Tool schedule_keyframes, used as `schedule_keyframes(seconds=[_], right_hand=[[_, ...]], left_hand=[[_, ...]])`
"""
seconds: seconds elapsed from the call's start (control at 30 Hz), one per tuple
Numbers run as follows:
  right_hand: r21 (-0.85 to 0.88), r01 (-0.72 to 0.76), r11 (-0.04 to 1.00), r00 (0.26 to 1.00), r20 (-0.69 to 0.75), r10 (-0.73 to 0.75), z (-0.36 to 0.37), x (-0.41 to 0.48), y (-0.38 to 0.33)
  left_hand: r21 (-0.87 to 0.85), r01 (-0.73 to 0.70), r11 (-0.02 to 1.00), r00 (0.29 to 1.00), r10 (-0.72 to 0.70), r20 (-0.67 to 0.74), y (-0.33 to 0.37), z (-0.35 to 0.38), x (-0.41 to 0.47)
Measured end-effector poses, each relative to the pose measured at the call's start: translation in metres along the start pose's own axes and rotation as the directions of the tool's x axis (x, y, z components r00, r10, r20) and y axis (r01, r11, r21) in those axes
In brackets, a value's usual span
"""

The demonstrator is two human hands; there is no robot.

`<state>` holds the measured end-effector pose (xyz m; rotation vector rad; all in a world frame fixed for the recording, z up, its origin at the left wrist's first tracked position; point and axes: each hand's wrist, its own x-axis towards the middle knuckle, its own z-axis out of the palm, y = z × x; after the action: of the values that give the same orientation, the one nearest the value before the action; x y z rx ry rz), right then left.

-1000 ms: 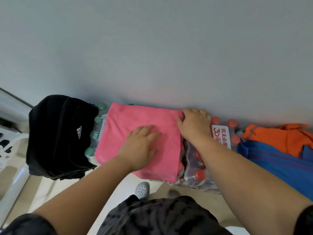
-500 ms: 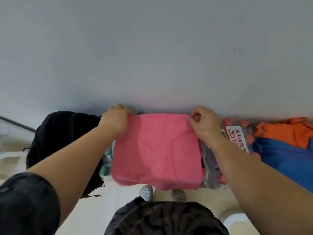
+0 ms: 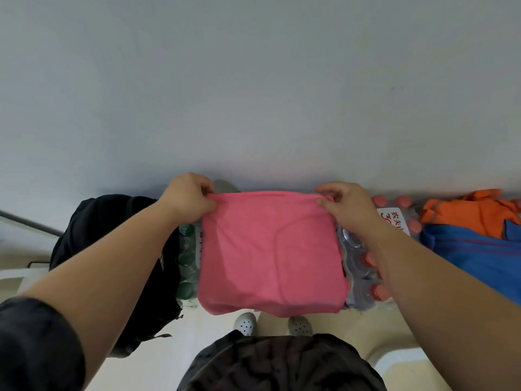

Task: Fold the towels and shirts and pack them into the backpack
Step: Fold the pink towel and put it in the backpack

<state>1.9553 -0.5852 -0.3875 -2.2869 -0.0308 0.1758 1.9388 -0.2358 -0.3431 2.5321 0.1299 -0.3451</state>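
In the middle of the frame, my left hand (image 3: 189, 198) and right hand (image 3: 347, 208) pinch the pink towel's (image 3: 270, 255) top corners — black backpack (image 3: 112, 249) at left.

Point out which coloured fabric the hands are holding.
The pink cloth: the left hand and right hand pinch its far corners. The orange garment and blue garment lie untouched at right.

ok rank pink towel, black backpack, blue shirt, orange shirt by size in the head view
1. pink towel
2. black backpack, partly hidden, so unsure
3. blue shirt, cut off by the frame
4. orange shirt
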Motion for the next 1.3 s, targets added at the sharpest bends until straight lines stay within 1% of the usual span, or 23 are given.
schedule_keyframes(seconds=[0.13, 0.23, 0.37, 0.47, 0.57, 0.6, 0.67, 0.73, 0.8, 0.83, 0.93, 1.0, 1.07, 1.1, 1.13, 1.17, 1.2, 1.23, 1.27, 1.3], right_hand=[[0.085, -0.024, 0.996, 0.994, 0.105, 0.015, -0.01, -0.009, -0.009], [0.181, -0.075, 0.981, 0.991, 0.125, 0.052, -0.018, -0.013, -0.014], [0.386, -0.159, 0.909, 0.979, 0.178, 0.096, -0.031, -0.015, -0.022], [0.445, -0.228, 0.866, 0.965, 0.222, 0.14, -0.039, -0.013, -0.023], [0.49, -0.305, 0.816, 0.952, 0.188, 0.243, -0.04, -0.009, -0.02], [0.492, -0.317, 0.811, 0.949, 0.162, 0.272, -0.039, -0.008, -0.02], [0.493, -0.303, 0.816, 0.952, 0.115, 0.284, -0.036, -0.005, -0.021], [0.444, -0.278, 0.852, 0.958, 0.068, 0.277, -0.032, -0.004, -0.026], [0.331, -0.274, 0.903, 0.96, 0.039, 0.277, -0.027, -0.001, -0.027], [0.251, -0.275, 0.928, 0.96, 0.026, 0.278, -0.025, 0.0, -0.028], [0.016, -0.243, 0.97, 0.97, -0.022, 0.243, -0.02, 0.001, -0.031], [-0.073, -0.202, 0.977, 0.977, -0.081, 0.196, -0.019, 0.002, -0.032], [-0.08, -0.183, 0.98, 0.974, -0.146, 0.17, -0.018, 0.003, -0.033], [-0.052, -0.19, 0.98, 0.969, -0.17, 0.178, -0.018, 0.004, -0.035], [0.018, -0.21, 0.978, 0.96, -0.183, 0.21, -0.017, 0.005, -0.037], [0.136, -0.254, 0.957, 0.946, -0.173, 0.276, -0.016, 0.007, -0.04], [0.274, -0.313, 0.91, 0.925, -0.129, 0.357, -0.015, 0.007, -0.045], [0.389, -0.364, 0.846, 0.904, -0.07, 0.421, -0.015, 0.006, -0.049], [0.459, -0.386, 0.8, 0.895, -0.023, 0.446, -0.016, 0.005, -0.051], [0.477, -0.388, 0.789, 0.896, -0.005, 0.443, -0.016, 0.005, -0.052]], left_hand=[[0.013, -0.004, 1.0, 1.0, 0.004, -0.005, 0.002, -0.011, -0.005], [0.05, -0.048, 0.998, 0.999, 0.049, -0.021, 0.001, -0.019, -0.01], [0.054, -0.125, 0.991, 0.992, 0.127, -0.021, -0.003, -0.028, -0.014], [0.092, -0.165, 0.982, 0.985, 0.168, -0.033, -0.006, -0.033, -0.014], [0.1, -0.153, 0.983, 0.986, 0.159, -0.058, -0.008, -0.033, -0.013], [0.072, -0.13, 0.989, 0.989, 0.135, -0.066, -0.007, -0.032, -0.013], [-0.024, -0.074, 0.997, 0.994, 0.071, -0.087, -0.005, -0.028, -0.013], [-0.066, -0.043, 0.997, 0.994, 0.036, -0.107, -0.004, -0.023, -0.012], [-0.062, -0.021, 0.998, 0.994, 0.014, -0.105, -0.002, -0.02, -0.012], [-0.042, -0.005, 0.999, 0.995, 0.0, -0.1, -0.002, -0.019, -0.011], [0.099, 0.029, 0.995, 0.996, -0.02, -0.092, 0.0, -0.013, -0.008], [0.12, 0.07, 0.99, 0.992, -0.057, -0.111, 0.001, -0.01, -0.007], [0.056, 0.127, 0.99, 0.982, -0.118, -0.15, 0.004, -0.009, -0.007], [0.001, 0.152, 0.988, 0.975, -0.15, -0.166, 0.007, -0.009, -0.008], [-0.079, 0.174, 0.981, 0.967, -0.186, -0.173, 0.012, -0.009, -0.008], [-0.199, 0.198, 0.96, 0.957, -0.233, -0.172, 0.017, -0.009, -0.008], [-0.343, 0.228, 0.911, 0.943, -0.294, -0.154, 0.02, -0.009, -0.007], [-0.486, 0.26, 0.835, 0.928, -0.355, -0.113, 0.024, -0.009, -0.006], [-0.601, 0.28, 0.749, 0.917, -0.394, -0.065, 0.027, -0.009, -0.006], [-0.674, 0.286, 0.681, 0.912, -0.409, -0.026, 0.029, -0.009, -0.007]])
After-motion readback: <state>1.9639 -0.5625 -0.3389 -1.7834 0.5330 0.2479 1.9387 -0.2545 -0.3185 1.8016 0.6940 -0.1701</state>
